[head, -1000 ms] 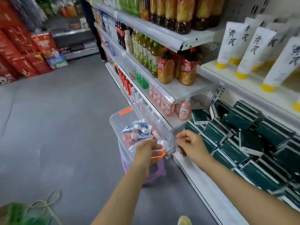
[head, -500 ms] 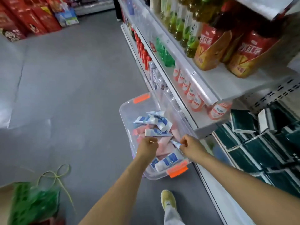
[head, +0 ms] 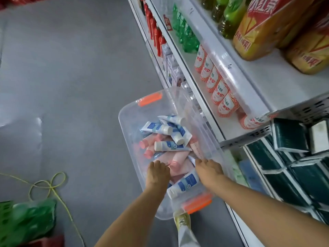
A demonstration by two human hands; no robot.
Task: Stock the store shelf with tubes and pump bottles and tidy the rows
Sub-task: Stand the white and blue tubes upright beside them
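Left hand (head: 157, 172) and right hand (head: 208, 169) reached down side by side, knuckles up, fingers curled under; grasp hidden.

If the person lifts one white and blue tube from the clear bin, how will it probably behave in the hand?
The white and blue tube looks like soft plastic, so it would probably give a little when squeezed. It is small, so likely light. Its round cap suggests it may roll or slide off the pink tubes heaped in the clear bin.

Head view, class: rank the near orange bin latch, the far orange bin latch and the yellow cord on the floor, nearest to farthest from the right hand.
1. Near orange latch, just below the right hand.
2. Far orange latch, across the bin.
3. Yellow cord, far left on the floor.
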